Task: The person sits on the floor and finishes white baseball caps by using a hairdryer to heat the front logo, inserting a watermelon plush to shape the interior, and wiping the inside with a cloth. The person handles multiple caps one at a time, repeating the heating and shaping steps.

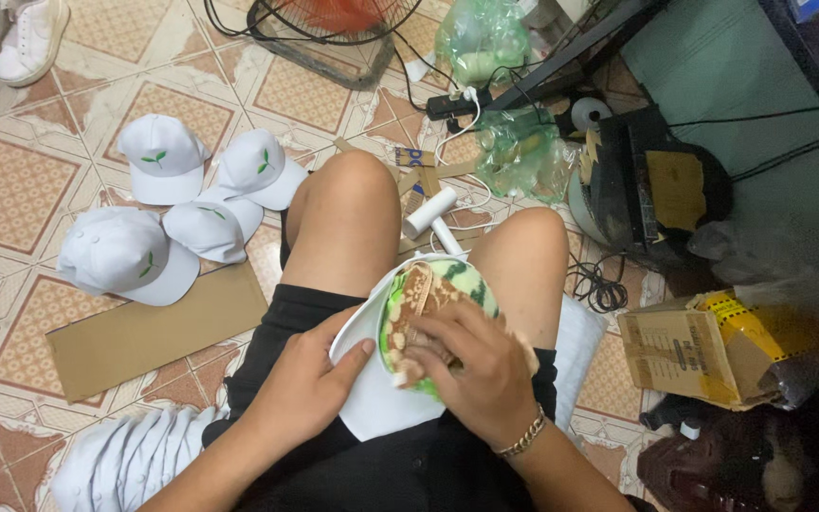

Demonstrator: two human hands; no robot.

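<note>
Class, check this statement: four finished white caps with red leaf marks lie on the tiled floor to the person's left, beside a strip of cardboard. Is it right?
Not quite. The head view shows the leaf marks on the four white caps are green, not red. The rest stands: they lie on the tiled floor to the person's left, beside the cardboard strip.

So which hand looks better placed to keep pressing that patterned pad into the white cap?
Probably the right hand: its fingers already lie on the patterned pad inside the white cap. The left hand grips the cap's edge, steadying it.

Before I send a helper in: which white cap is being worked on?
Find the seated person's bare knees; in the lap just below lies a white fabric cap. Unlike the caps on the tiled floor, it is held by the left hand while the right hand presses a green-and-brown round pad into it.
</note>
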